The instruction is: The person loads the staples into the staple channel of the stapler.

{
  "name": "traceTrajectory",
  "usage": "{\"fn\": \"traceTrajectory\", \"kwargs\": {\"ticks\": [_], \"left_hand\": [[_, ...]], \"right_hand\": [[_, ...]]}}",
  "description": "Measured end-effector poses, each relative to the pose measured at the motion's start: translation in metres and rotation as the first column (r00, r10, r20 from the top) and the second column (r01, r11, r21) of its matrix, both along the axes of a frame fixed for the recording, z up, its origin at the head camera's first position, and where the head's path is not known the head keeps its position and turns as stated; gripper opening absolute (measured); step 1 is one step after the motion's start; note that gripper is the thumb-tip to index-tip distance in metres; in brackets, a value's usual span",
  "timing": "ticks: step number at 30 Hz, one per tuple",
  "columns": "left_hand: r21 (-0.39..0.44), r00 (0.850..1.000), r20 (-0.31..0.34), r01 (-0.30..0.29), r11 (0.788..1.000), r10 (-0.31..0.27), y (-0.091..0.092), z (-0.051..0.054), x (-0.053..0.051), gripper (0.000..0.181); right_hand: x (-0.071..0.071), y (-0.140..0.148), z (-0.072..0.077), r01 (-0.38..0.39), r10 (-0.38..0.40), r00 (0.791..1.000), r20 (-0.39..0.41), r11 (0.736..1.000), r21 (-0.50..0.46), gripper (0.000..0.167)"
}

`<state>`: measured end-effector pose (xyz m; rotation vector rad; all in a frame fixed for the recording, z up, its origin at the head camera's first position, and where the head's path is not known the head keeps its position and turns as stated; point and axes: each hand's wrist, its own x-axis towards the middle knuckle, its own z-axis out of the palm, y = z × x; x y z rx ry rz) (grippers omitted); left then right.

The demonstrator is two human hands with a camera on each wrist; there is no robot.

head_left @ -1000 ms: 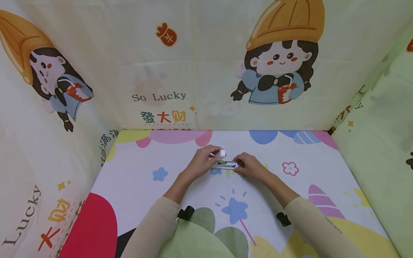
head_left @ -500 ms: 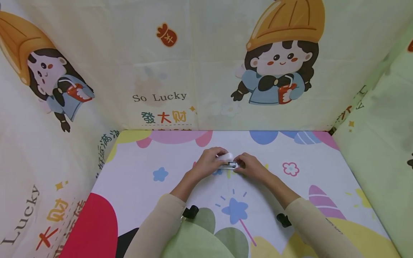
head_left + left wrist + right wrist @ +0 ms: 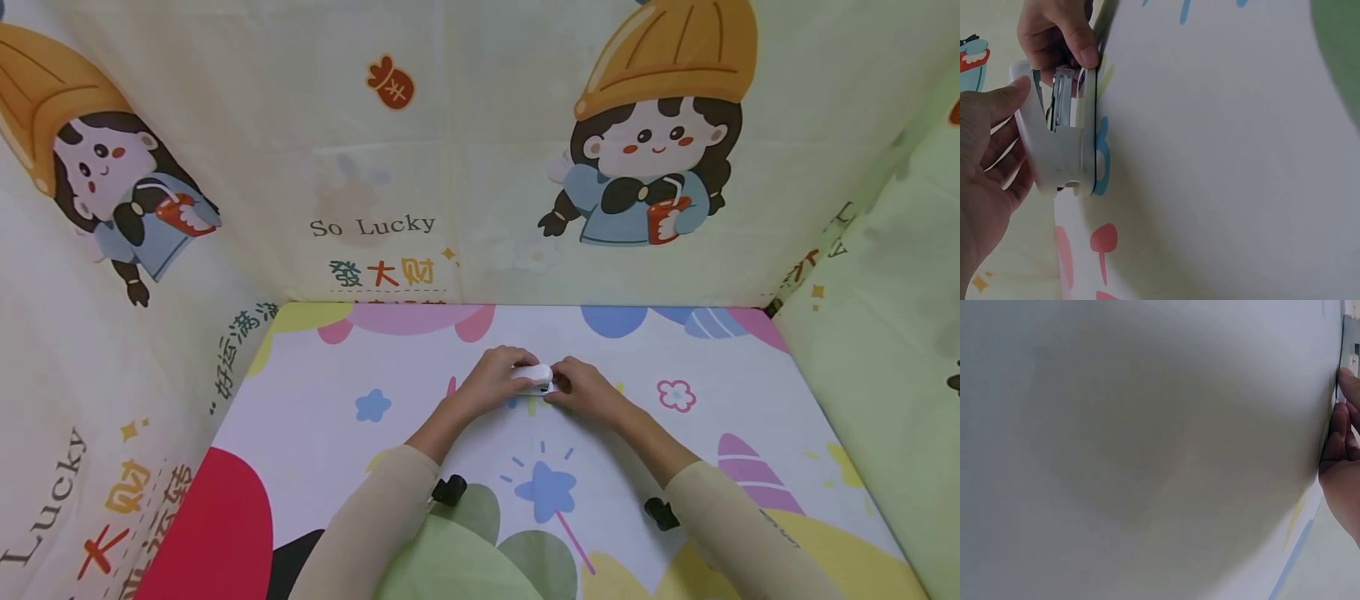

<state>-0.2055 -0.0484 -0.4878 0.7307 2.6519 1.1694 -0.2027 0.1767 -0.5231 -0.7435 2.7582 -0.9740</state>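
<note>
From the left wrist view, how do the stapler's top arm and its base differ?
The top arm is tilted up, while the base lies flat on the table. The left hand holds the top arm; the right hand pinches the base's front end. Both are white.

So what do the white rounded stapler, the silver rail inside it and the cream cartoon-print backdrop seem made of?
White rounded stapler: probably plastic, smooth, low-sheen, judging by its even, molded-looking shell.
Narrow silver rail inside it: likely metal, judging by its shine and crisp edges.
Cream cartoon-print backdrop: perhaps fabric, matte, given its creases, though plastic sheeting is possible.
</note>
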Motion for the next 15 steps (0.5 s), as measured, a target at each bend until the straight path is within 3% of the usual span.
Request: {"fn": "traceTrajectory", "kwargs": {"ticks": [9, 15], "left_hand": [[-0.051, 1.0, -0.004, 0.005, 0.999, -0.005, 0.0034, -0.0069, -0.0012, 0.029], [-0.027, 1.0, 0.025, 0.013, 1.0, -0.013, 0.0011, -0.0064, 0.0011, 0.028]], "right_hand": [[-0.0009, 0.002, 0.0003, -0.023, 0.023, 1.0, 0.0, 1.0, 0.001, 0.035], [-0.0004, 0.0009, 0.0012, -0.027, 0.027, 1.0, -0.008, 1.0, -0.001, 0.034]]}}
